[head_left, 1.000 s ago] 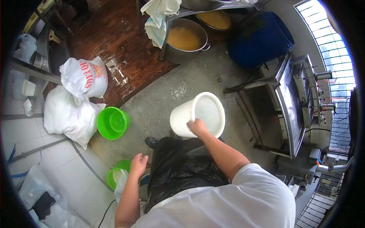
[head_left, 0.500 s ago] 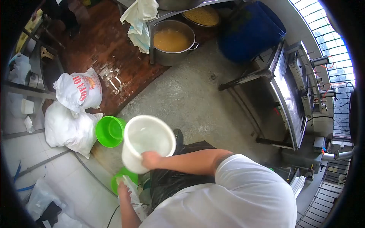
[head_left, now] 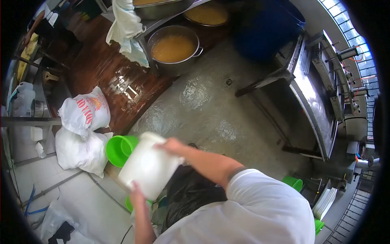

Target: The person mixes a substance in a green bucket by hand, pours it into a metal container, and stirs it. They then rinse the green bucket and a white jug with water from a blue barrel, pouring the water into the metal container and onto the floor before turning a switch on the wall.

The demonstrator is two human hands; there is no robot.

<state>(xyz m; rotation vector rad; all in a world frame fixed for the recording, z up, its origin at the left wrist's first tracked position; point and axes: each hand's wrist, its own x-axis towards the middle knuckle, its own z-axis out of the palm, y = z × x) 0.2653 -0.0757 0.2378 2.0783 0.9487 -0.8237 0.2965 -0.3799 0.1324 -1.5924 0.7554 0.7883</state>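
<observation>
A white bucket (head_left: 148,166) is tilted in front of me, its side and base facing the camera and its mouth out of sight. My right hand (head_left: 172,147) grips it near the rim at the upper right. Against its lower left side rests my left hand (head_left: 139,193), fingers partly hidden and blurred. Just behind the white bucket is a green bucket (head_left: 118,150), open side up on the floor. Part of another green container (head_left: 129,204) shows below the white bucket, beside my left hand.
Two full white sacks (head_left: 86,112) lie at the left. Pots of yellowish contents (head_left: 172,49) and a blue barrel (head_left: 266,30) are at the back. A metal table (head_left: 310,97) stands at the right. A person (head_left: 53,26) is at the upper left.
The white bucket has tipped so that its opening turned away. My left hand has come up from the lower green container to the bucket. The view has shifted slightly.
</observation>
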